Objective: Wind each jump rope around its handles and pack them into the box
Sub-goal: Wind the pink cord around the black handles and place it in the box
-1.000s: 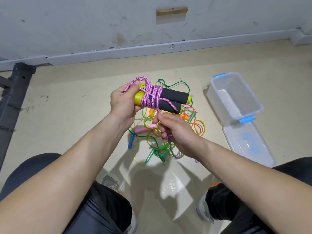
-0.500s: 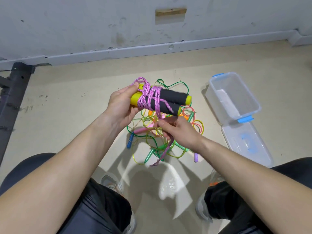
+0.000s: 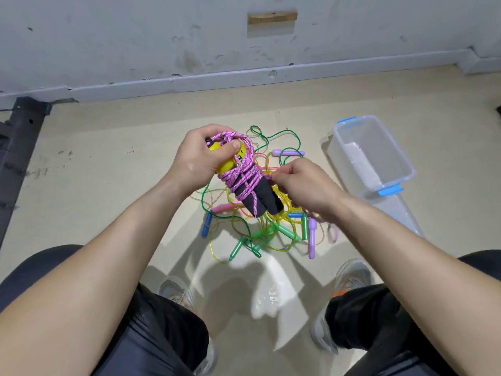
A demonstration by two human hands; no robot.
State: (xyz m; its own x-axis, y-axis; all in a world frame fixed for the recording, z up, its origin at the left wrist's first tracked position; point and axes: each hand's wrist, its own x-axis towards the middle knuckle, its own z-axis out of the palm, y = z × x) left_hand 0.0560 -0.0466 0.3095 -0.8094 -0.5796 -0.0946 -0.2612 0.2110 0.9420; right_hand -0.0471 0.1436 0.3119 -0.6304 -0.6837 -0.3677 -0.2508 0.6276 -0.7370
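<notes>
My left hand [image 3: 198,161] grips the yellow ends of a jump rope's two black foam handles [image 3: 264,198], which point down toward me. A pink braided rope [image 3: 245,175] is wound around them in several turns. My right hand [image 3: 303,185] pinches the loose pink rope end beside the handles. Below lies a tangled pile of thin jump ropes [image 3: 260,229] in green, yellow, pink and purple, with small plastic handles. A clear plastic box [image 3: 371,156] with blue latches stands open to the right, nothing visible inside it.
The box's clear lid [image 3: 401,213] lies flat on the floor beside it. A black metal frame [image 3: 19,147] stands at the left by the grey wall. My knees and shoes fill the bottom of the view.
My left hand has turned the handles from lying sideways to pointing down toward me. My right hand rose from below the bundle to its right side, still holding the rope end.
</notes>
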